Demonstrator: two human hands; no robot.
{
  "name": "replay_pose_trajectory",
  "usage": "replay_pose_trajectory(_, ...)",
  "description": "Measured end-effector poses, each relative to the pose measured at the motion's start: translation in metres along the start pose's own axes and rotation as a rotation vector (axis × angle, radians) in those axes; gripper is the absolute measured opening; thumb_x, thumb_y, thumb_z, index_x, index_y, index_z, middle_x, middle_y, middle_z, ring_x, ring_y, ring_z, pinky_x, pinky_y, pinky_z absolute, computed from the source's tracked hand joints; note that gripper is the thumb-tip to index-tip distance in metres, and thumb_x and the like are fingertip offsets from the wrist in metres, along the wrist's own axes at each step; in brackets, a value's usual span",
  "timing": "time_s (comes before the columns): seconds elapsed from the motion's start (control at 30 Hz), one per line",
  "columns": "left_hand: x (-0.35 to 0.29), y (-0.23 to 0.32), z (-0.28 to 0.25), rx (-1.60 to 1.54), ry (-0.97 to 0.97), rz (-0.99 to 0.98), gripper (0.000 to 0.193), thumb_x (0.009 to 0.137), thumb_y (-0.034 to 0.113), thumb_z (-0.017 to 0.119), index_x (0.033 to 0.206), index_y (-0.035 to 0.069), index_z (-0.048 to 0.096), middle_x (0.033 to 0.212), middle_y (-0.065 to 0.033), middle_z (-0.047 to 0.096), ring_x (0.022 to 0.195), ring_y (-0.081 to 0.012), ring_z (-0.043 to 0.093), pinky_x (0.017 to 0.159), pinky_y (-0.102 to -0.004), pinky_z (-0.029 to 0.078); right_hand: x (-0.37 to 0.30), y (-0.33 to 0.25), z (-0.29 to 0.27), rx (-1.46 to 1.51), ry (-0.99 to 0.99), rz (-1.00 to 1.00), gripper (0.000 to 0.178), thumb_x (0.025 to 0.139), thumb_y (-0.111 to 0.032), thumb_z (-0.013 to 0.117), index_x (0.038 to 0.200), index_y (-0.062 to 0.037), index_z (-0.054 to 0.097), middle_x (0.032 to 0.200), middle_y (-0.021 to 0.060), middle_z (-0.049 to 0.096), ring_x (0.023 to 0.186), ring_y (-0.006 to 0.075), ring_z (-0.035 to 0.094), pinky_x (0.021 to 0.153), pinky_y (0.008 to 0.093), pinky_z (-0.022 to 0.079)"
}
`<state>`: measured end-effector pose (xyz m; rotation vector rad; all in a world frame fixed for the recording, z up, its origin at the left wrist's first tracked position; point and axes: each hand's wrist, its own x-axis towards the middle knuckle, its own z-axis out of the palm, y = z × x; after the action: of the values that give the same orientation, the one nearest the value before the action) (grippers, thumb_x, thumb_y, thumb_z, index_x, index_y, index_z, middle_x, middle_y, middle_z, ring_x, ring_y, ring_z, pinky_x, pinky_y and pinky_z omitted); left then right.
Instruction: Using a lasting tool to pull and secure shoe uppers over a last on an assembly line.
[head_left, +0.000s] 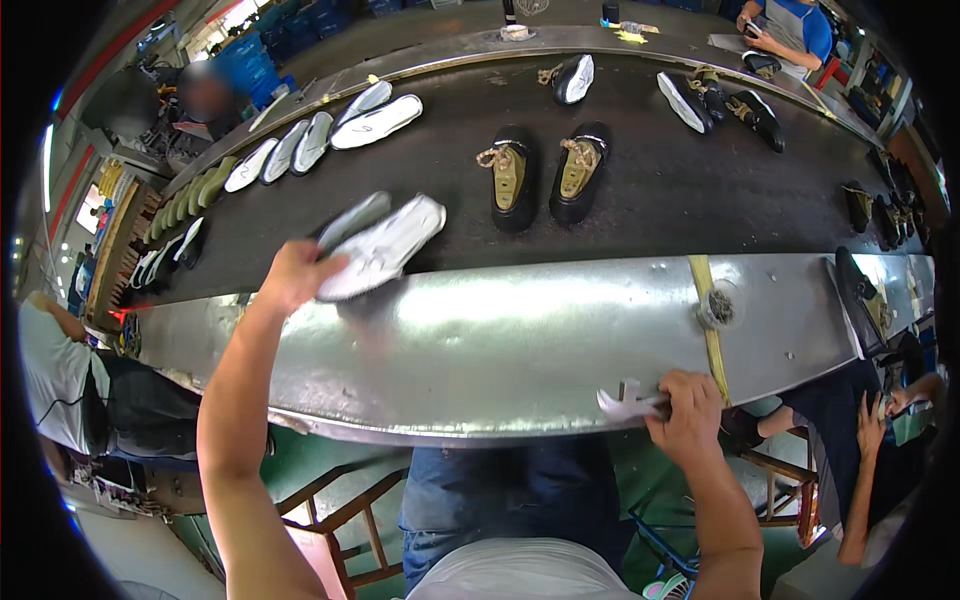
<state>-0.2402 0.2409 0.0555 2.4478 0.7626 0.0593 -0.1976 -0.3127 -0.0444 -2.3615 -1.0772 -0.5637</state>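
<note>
Over the near edge of the dark belt, my left hand (293, 277) is closed on the end of a white-bottomed shoe piece (385, 250), its white underside facing up. A second, greyish shoe piece (355, 220) shows just behind it; whether my hand grips that one too is hidden, and both are slightly blurred. Above the front edge of the metal ledge, my right hand (688, 418) is wrapped round the handle of metal lasting pincers (630, 402), whose curved jaws point left. Right of the middle on the ledge stands a small clear cup of tacks (717, 306).
Two black shoes with olive insides (512, 180) stand mid-belt. White-bottomed shoe pieces (375, 122) line the left, more shoes (757, 118) the far right. A yellow strap (704, 285) crosses the metal ledge (480, 340). Co-workers (800, 35) sit around; a wooden stool (345, 525) is below left.
</note>
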Motion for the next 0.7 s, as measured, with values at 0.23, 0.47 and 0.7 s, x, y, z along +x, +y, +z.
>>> replay_pose_trajectory(0.23,-0.218,-0.053,-0.018,0.066,0.168,-0.051,0.047,0.082,0.033,0.079,0.101,-0.008,0.067,0.122,-0.0303,0.057,0.107,-0.0324,0.060,0.091,-0.0396,0.047,-0.045,-0.044,-0.004,0.180,0.065,-0.116,0.050,0.059,-0.010,0.082,0.102,-0.0074,0.055,0.097,0.0113,0.063,0.081,0.0333,0.061,0.075,0.0433,0.046)
replay_pose_trajectory(0.47,-0.204,-0.018,0.025,0.466,0.118,0.507,0.081,0.080,0.031,0.079,0.138,-0.012,0.043,0.153,-0.0366,0.030,0.143,-0.0473,0.031,0.117,-0.0489,0.029,-0.161,-0.097,0.042,0.378,-0.441,0.364,0.036,0.080,-0.025,0.079,0.100,-0.0018,0.060,0.091,0.0152,0.066,0.085,0.0365,0.064,0.075,0.0453,0.051)
replay_pose_trajectory(0.7,-0.095,0.012,0.027,0.405,-0.270,0.197,0.084,0.082,0.045,0.075,0.142,-0.005,0.045,0.128,-0.0292,0.062,0.122,-0.0376,0.059,0.104,-0.0407,0.045,-0.215,-0.104,0.040,0.346,-0.560,0.472,0.035,0.084,-0.024,0.073,0.105,0.0007,0.060,0.094,0.0200,0.068,0.086,0.0392,0.067,0.077,0.0452,0.054)
